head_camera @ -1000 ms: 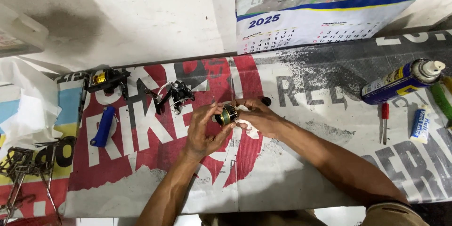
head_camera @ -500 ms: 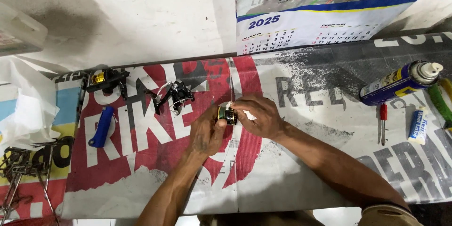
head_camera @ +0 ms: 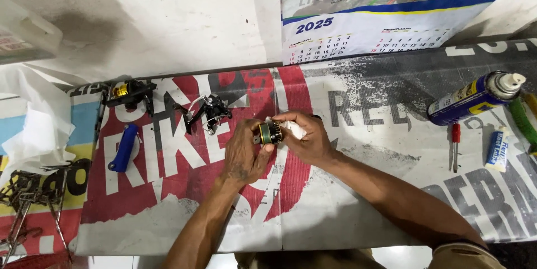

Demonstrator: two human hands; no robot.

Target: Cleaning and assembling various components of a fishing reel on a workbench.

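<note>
My left hand (head_camera: 245,151) grips a small round metal reel spool (head_camera: 271,132), dark with a gold band, held just above the printed banner that covers the table (head_camera: 347,202). My right hand (head_camera: 305,137) presses a crumpled white tissue (head_camera: 292,128) against the right side of the spool. Both hands meet at the middle of the table. A black fishing reel body (head_camera: 208,113) lies just beyond and left of my left hand.
A second black and gold reel (head_camera: 130,92) and a blue handle (head_camera: 123,147) lie at the left, with white plastic bags (head_camera: 31,129) and metal parts (head_camera: 28,202) further left. At the right sit a blue spray can (head_camera: 475,96), a red screwdriver (head_camera: 455,144) and a small tube (head_camera: 497,148). A calendar (head_camera: 358,34) hangs on the wall.
The spool has turned in my hands, and my right hand now covers its right side with the white tissue. My hands stay at the same spot.
</note>
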